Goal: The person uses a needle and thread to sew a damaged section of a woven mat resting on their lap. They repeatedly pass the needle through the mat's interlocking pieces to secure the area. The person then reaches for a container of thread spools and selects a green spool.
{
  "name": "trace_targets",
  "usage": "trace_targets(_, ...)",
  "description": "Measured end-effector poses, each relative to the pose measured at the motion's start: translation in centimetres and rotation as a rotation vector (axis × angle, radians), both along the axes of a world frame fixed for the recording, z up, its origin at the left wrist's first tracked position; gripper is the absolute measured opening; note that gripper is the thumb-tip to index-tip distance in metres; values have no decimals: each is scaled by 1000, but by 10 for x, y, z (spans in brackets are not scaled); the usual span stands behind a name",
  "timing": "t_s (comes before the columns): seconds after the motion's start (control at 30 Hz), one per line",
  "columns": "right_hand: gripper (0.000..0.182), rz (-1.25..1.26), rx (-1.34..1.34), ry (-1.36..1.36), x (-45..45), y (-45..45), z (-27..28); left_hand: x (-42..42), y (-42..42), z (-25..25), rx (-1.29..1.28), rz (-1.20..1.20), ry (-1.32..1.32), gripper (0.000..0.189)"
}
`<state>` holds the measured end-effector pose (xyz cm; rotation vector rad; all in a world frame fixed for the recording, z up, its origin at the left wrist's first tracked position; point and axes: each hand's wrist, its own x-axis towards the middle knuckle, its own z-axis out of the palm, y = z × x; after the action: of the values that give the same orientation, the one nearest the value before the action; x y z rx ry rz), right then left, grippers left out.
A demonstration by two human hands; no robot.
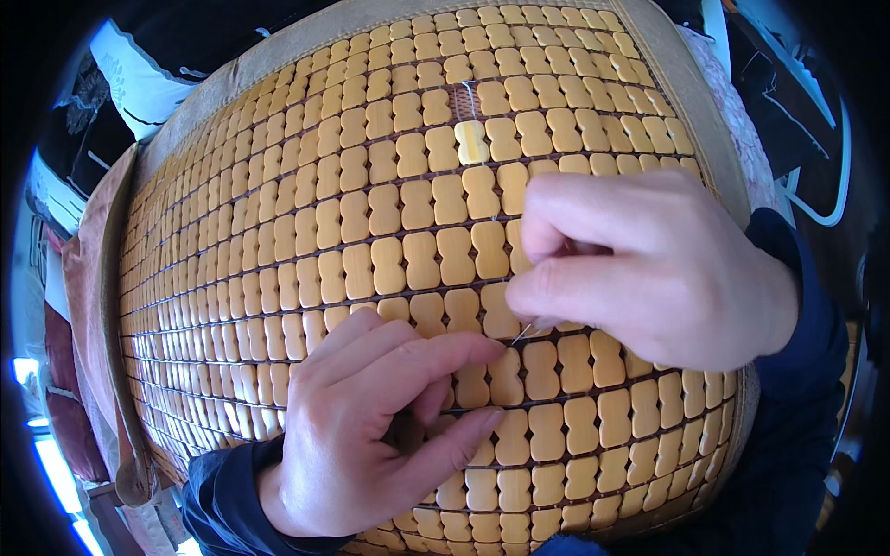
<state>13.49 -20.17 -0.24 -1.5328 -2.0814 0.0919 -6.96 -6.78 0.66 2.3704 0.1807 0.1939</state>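
A mat of glossy bamboo tiles (417, 260), strung in rows on dark cord, spreads before me. My right hand (653, 271) pinches a thin metal needle (523, 333) between thumb and fingers. The needle's point meets the dark seam between two tile rows. Just left of that point rests the forefinger of my left hand (368, 410). My left thumb lies lower on the tiles, apart from the forefinger, with nothing visible between them. Farther up, a gap (464, 102) in one row shows woven backing and pale thread. Below it sits one paler, yellowish tile (473, 143).
Tan fabric edging (278, 45) borders the mat. At left, a brownish-pink cloth flap (101, 292) folds up beside it. Patterned black-and-white fabric (132, 83) lies beyond the far left corner. On the right is a white curved frame (831, 208).
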Motion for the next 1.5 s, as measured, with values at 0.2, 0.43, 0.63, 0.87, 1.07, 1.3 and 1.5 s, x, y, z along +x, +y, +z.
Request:
trace_targets(0.2, 9, 179, -20, 137, 14, 23, -8, 0, 0, -1, -7, 9, -10, 37)
trace_targets(0.43, 11, 411, -396, 348, 30, 52, 1, 0, -2, -1, -24, -1, -20, 37)
trace_targets(0.63, 16, 328, -510, 410, 22, 57, 10, -2, 1, -1, -17, -7, -1, 38)
trace_targets(0.87, 26, 171, -512, 441, 21, 43, 18, 0, 1, 0, -22, -24, 2, 34)
trace_targets(1.07, 23, 154, -430, 418, 17, 42, 11, -3, 0, -3, -54, 14, 5, 26)
trace_targets(1.3, 20, 279, -261, 335, 20, 40, 0, -2, 0, -3, -55, -4, -16, 27)
trace_targets(1.5, 21, 374, -19, 181, 23, 42, -10, 0, 1, -5, -41, -26, -33, 29)
